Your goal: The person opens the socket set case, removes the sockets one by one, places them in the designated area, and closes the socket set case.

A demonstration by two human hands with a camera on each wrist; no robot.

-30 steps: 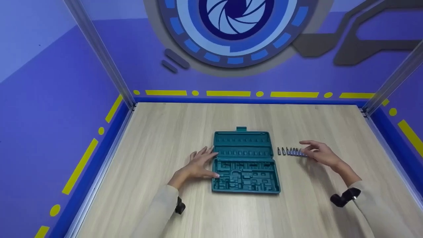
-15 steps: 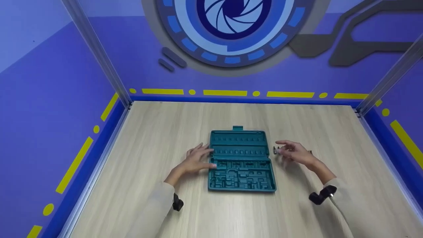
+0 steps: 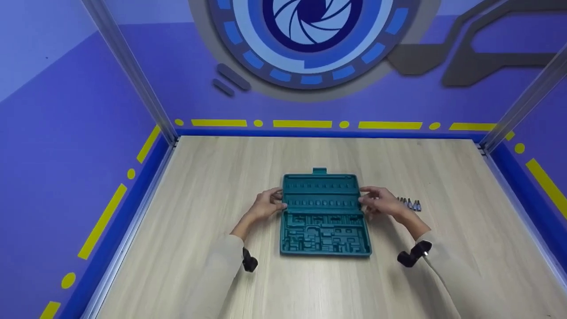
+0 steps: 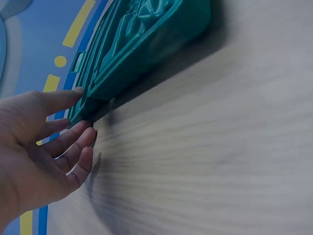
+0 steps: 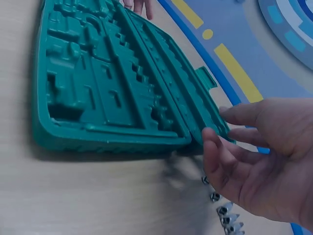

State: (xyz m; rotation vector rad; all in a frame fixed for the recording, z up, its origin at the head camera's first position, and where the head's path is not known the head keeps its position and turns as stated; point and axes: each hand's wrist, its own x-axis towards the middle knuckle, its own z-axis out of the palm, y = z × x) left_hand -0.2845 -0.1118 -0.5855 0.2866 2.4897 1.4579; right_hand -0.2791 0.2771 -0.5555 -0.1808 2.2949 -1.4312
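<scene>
A green plastic tool case (image 3: 324,255) lies open on the table, its lid half farther away and its moulded half nearer. At the lid's left edge, my left hand (image 3: 264,204) holds the rim, thumb over it and fingers at the outer side. My right hand (image 3: 382,203) grips the opposite edge of the lid the same way; in the right wrist view, its lower fingers curl beside the rim. Several small metal bits (image 3: 412,204) stand in a row just right of my right hand, partly hidden by it, and also show as bits (image 5: 225,210) beneath the palm.
The light wooden table (image 3: 221,177) carries the case and the bits. Blue printed walls (image 3: 146,57) with metal corner posts enclose it at the back and sides. A latch tab (image 3: 319,170) sticks out from the lid's far edge.
My right hand has moved left from the row of bits to the lid's right edge, uncovering part of the row. My left hand has drawn its fingers in at the lid's left rim.
</scene>
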